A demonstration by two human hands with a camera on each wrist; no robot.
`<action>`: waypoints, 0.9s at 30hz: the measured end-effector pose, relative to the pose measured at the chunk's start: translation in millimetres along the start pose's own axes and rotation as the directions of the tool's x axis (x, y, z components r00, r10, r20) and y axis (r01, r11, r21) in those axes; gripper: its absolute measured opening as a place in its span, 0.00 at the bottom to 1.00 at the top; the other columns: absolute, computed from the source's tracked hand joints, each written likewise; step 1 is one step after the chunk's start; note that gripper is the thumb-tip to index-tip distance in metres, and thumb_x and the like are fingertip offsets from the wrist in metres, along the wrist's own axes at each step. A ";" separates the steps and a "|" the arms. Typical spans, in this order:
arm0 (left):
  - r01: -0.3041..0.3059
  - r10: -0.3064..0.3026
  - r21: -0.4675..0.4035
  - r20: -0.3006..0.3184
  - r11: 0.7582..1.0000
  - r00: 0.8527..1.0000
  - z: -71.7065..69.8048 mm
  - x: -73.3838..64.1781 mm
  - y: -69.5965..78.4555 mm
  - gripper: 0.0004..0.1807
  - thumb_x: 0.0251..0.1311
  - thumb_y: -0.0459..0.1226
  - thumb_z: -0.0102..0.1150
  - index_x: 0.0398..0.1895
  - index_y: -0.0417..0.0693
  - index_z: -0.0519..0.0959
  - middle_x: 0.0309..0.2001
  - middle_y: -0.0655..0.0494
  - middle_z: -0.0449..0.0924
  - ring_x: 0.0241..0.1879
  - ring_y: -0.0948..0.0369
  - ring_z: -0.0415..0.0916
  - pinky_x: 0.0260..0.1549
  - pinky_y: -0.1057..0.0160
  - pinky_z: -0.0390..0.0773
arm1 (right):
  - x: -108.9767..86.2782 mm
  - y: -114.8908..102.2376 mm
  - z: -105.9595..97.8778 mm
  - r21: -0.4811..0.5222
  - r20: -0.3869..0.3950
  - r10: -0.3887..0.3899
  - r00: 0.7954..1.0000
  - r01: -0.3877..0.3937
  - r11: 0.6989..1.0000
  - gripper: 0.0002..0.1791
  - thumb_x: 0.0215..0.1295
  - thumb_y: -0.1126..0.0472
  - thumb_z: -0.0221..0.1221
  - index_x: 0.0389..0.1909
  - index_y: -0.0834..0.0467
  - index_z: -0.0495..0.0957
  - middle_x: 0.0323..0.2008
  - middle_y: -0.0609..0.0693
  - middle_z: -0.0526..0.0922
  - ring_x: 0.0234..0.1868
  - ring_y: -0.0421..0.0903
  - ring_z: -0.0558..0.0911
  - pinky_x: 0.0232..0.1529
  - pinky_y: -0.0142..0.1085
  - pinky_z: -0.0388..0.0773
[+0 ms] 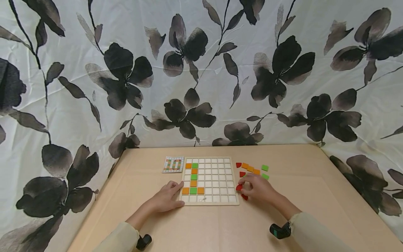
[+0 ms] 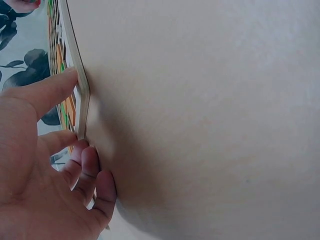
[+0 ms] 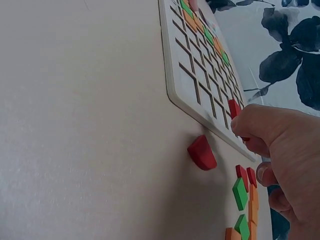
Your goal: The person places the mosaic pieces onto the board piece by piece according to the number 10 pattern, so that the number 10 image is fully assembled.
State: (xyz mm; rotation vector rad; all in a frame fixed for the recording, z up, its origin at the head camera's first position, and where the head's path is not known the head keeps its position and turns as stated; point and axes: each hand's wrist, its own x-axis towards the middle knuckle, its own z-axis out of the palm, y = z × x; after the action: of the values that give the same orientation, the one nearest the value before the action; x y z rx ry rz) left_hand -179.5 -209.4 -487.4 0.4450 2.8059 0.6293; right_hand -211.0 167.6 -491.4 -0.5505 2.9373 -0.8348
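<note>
A white gridded board (image 1: pixel 217 199) lies on the table, with orange and green square tiles set in cells on its left side. My left hand (image 1: pixel 168 197) rests at the board's left edge. In the left wrist view its thumb (image 2: pixel 57 90) touches the frame, and the other fingers lie relaxed along the side. Over the board's right edge, my right hand (image 1: pixel 258 189) pinches a red piece (image 3: pixel 234 107) between thumb and forefinger. Another red piece (image 3: pixel 202 153), with one rounded side, lies on the table just below that hand.
A small pattern card (image 1: pixel 172 164) with coloured squares lies at the board's upper left. Right of the board are loose orange tiles (image 1: pixel 250 168), green tiles (image 1: pixel 265 168) and more red pieces (image 1: pixel 238 165). A floral cloth (image 1: pixel 201 77) hangs behind the table (image 1: pixel 207 231).
</note>
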 end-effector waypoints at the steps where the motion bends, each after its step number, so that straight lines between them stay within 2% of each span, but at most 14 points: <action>1: 0.000 0.000 -0.003 0.000 1.000 1.000 0.1 0.2 -0.2 0.43 0.56 0.52 0.65 0.73 0.47 0.62 0.56 0.52 0.65 0.53 0.56 0.64 0.55 0.51 0.69 | 1.1 -1.4 0.5 0.005 0.003 0.005 1.000 -0.005 1.000 0.12 0.52 0.57 0.70 0.40 0.48 0.84 0.38 0.40 0.81 0.32 0.40 0.72 0.30 0.27 0.72; 3: 0.004 -0.003 -0.006 0.002 1.000 1.000 0.3 0.6 -0.5 0.43 0.56 0.51 0.65 0.72 0.48 0.62 0.57 0.52 0.65 0.54 0.55 0.64 0.55 0.50 0.69 | 3.5 -4.1 1.8 0.017 0.007 0.013 1.000 -0.013 1.000 0.13 0.52 0.57 0.70 0.41 0.48 0.84 0.40 0.41 0.82 0.35 0.41 0.73 0.33 0.29 0.74; 8: 0.009 -0.009 -0.010 0.008 1.000 1.000 0.4 0.9 -1.6 0.43 0.56 0.52 0.65 0.73 0.48 0.62 0.58 0.51 0.65 0.55 0.54 0.64 0.57 0.49 0.68 | 10.1 -8.4 4.6 0.021 -0.003 0.017 1.000 -0.017 1.000 0.12 0.52 0.57 0.69 0.39 0.47 0.84 0.49 0.46 0.83 0.50 0.48 0.78 0.45 0.39 0.80; 10: 0.004 -0.004 -0.010 0.008 1.000 1.000 0.4 1.5 -2.4 0.43 0.56 0.52 0.65 0.73 0.48 0.62 0.58 0.51 0.65 0.55 0.54 0.64 0.57 0.49 0.68 | 12.9 -9.2 5.2 0.014 -0.005 0.012 1.000 -0.012 1.000 0.12 0.53 0.57 0.69 0.39 0.46 0.83 0.48 0.45 0.82 0.49 0.48 0.78 0.45 0.38 0.80; 15: -0.009 0.009 -0.012 0.008 1.000 1.000 -0.3 2.7 -2.5 0.43 0.56 0.52 0.65 0.73 0.47 0.61 0.58 0.50 0.65 0.54 0.54 0.64 0.56 0.49 0.68 | 19.8 -11.1 4.3 0.007 -0.006 -0.030 1.000 0.030 1.000 0.12 0.54 0.58 0.69 0.39 0.47 0.83 0.43 0.42 0.81 0.35 0.41 0.73 0.36 0.31 0.74; 20: -0.007 0.007 -0.011 0.011 1.000 1.000 -1.5 2.0 0.0 0.43 0.56 0.52 0.65 0.73 0.47 0.61 0.58 0.51 0.65 0.54 0.54 0.64 0.56 0.50 0.68 | 27.0 -14.4 3.7 0.012 0.005 -0.044 0.999 0.044 0.999 0.11 0.55 0.58 0.69 0.40 0.47 0.83 0.46 0.43 0.81 0.36 0.40 0.73 0.38 0.32 0.74; 24: -0.005 0.005 -0.012 0.011 1.000 1.000 -2.4 1.7 1.7 0.44 0.56 0.52 0.65 0.73 0.47 0.61 0.58 0.50 0.65 0.54 0.55 0.64 0.56 0.50 0.68 | 34.2 -18.5 5.4 0.016 0.010 -0.034 0.999 0.034 0.999 0.12 0.54 0.56 0.70 0.40 0.47 0.83 0.44 0.43 0.82 0.36 0.41 0.73 0.39 0.34 0.75; 27: -0.003 0.004 -0.017 0.009 1.000 1.000 -2.1 1.9 1.7 0.43 0.56 0.52 0.65 0.73 0.46 0.61 0.58 0.50 0.65 0.54 0.55 0.64 0.56 0.49 0.68 | 39.7 -20.6 7.7 0.006 0.009 -0.043 0.999 0.042 0.999 0.12 0.54 0.55 0.70 0.40 0.47 0.84 0.44 0.43 0.82 0.38 0.42 0.75 0.43 0.36 0.76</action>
State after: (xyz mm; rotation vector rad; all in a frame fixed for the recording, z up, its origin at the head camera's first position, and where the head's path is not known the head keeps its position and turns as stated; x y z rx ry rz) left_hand -181.4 -208.2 -485.1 0.4485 2.7899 0.6493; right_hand -240.5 133.6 -485.0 -0.6169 2.9234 -0.8422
